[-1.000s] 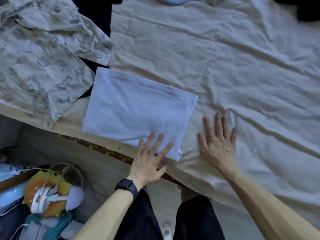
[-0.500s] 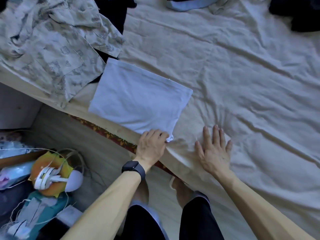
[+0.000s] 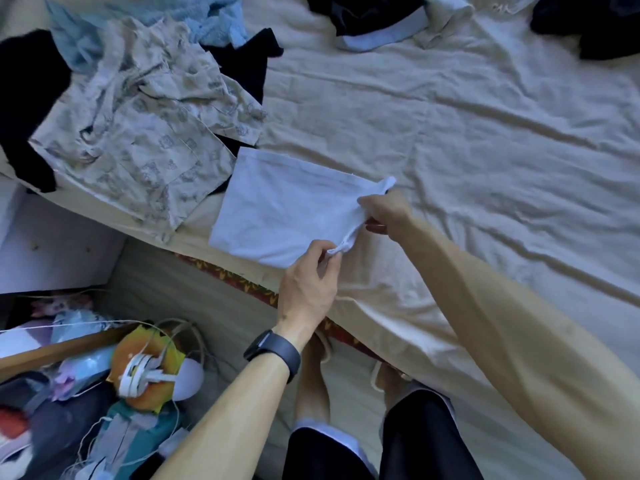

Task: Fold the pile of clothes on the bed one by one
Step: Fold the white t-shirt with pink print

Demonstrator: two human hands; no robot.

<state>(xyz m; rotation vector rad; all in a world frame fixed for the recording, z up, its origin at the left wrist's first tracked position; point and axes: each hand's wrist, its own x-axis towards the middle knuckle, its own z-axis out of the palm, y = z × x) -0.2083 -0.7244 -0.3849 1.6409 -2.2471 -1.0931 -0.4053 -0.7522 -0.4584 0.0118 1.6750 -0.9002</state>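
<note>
- The white folded garment [image 3: 284,213] sits at the near edge of the bed [image 3: 485,150], flat on the cream sheet, with its right edge lifted a bit.
- The left hand [image 3: 306,285] has its fingers curled in, pinching the near right corner of the white piece. There's a black watch [image 3: 275,351] on that wrist.
- The right hand [image 3: 389,209] is pinching the same right edge further up, by the far corner, and the fabric bunches up between the two hands.
- Just left of it, pretty much touching its far left corner, is a crumpled beige printed garment [image 3: 145,133], unfolded.
- Black clothes [image 3: 27,98] and a light blue fabric [image 3: 214,19] lie around and behind the printed one.
- More dark clothing [image 3: 370,19] sits up at the far side of the bed, well apart from the hands.
- Down on the floor to the left there's a heap of toys and clutter [image 3: 145,368].
</note>
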